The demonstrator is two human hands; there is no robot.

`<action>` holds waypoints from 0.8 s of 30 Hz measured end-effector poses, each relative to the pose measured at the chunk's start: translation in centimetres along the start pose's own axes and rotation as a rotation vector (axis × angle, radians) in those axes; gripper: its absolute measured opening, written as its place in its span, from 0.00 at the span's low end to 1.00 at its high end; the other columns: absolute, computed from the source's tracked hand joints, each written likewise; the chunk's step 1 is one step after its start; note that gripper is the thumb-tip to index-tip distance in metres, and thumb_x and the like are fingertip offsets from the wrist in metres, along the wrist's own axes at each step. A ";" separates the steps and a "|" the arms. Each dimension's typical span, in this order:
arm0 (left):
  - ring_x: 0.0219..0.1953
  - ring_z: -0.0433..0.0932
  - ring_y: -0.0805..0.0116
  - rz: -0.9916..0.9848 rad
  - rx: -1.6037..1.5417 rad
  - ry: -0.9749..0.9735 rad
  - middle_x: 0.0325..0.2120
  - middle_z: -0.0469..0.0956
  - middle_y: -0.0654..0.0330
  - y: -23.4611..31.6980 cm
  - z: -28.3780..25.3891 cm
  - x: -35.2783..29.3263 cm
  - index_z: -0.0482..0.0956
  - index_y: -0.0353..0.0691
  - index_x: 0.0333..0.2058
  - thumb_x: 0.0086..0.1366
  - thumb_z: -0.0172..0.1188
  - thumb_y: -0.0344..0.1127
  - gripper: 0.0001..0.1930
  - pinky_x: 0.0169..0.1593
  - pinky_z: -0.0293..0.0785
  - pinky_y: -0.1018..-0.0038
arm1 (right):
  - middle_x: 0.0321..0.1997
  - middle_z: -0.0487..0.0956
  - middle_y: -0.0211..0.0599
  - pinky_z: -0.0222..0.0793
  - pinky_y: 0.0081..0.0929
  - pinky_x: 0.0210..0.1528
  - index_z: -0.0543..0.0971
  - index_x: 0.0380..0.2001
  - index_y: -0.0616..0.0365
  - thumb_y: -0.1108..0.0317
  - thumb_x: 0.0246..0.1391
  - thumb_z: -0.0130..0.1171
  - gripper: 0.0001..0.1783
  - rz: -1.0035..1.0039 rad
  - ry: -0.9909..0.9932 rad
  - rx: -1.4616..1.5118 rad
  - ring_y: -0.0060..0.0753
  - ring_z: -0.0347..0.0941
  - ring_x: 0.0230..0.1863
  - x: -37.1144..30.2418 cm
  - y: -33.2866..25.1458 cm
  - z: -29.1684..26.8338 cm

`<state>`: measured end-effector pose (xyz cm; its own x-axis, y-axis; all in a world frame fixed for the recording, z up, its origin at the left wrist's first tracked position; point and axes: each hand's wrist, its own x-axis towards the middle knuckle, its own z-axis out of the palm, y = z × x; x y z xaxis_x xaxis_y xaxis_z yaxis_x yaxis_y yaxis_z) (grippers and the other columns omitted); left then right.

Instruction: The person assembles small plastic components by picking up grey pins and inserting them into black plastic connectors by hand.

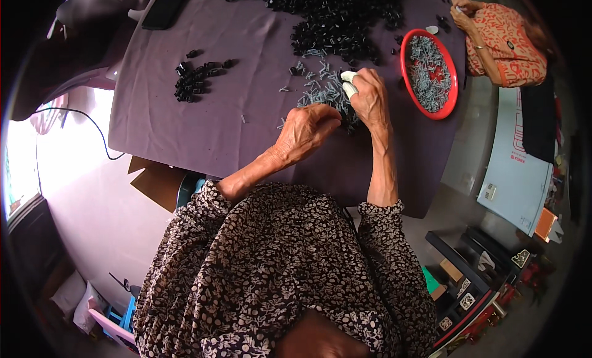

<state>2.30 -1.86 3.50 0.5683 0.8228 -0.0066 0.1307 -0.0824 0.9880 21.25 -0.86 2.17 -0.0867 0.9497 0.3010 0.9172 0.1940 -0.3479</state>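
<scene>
My left hand [303,131] is curled over the near edge of a loose pile of small grey screws [316,94]. Its fingertips are bent together, and whatever they hold is hidden. Beside it on the right, my right hand [369,100] has white covers on two fingertips. Those fingers are drawn in, near a small dark piece too unclear to name. The two hands are close together over the screws. A large heap of small black plastic parts [336,22] lies beyond them, reaching down to the screws.
A red bowl [456,90] of grey screws stands to the right on the purple cloth-covered table [246,139]. A smaller cluster of black parts [191,84] lies left, with a dark phone [166,8] behind. Another person in an orange patterned top [509,44] works at the far right.
</scene>
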 end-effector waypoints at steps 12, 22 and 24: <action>0.28 0.74 0.77 -0.155 -0.066 -0.011 0.24 0.77 0.60 0.6 -0.8 0.7 0.77 0.34 0.34 0.57 0.56 0.30 0.08 0.33 0.70 0.79 | 0.27 0.72 0.38 0.59 0.34 0.38 0.71 0.22 0.60 0.73 0.35 0.55 0.06 -0.129 -0.150 -0.161 0.41 0.67 0.33 0.6 -0.4 -0.3; 0.29 0.73 0.77 -0.308 -0.483 0.017 0.26 0.76 0.62 -0.3 -0.7 1.0 0.74 0.33 0.37 0.58 0.58 0.36 0.12 0.36 0.69 0.80 | 0.25 0.72 0.41 0.62 0.37 0.38 0.71 0.23 0.62 0.79 0.32 0.57 0.09 -0.065 -0.004 0.195 0.45 0.68 0.31 -1.8 -4.4 -3.1; 0.28 0.74 0.76 -0.419 -0.653 -0.076 0.26 0.76 0.61 -0.4 -0.9 1.0 0.75 0.34 0.34 0.57 0.60 0.38 0.12 0.35 0.70 0.78 | 0.26 0.73 0.42 0.62 0.38 0.39 0.71 0.23 0.62 0.79 0.32 0.58 0.10 -0.113 -0.071 0.203 0.46 0.68 0.32 -2.1 -5.0 -3.1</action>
<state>2.04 -0.49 3.23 0.6341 0.6696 -0.3866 -0.1447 0.5939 0.7914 18.01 -4.55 6.03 -0.2179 0.9328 0.2872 0.8039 0.3384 -0.4891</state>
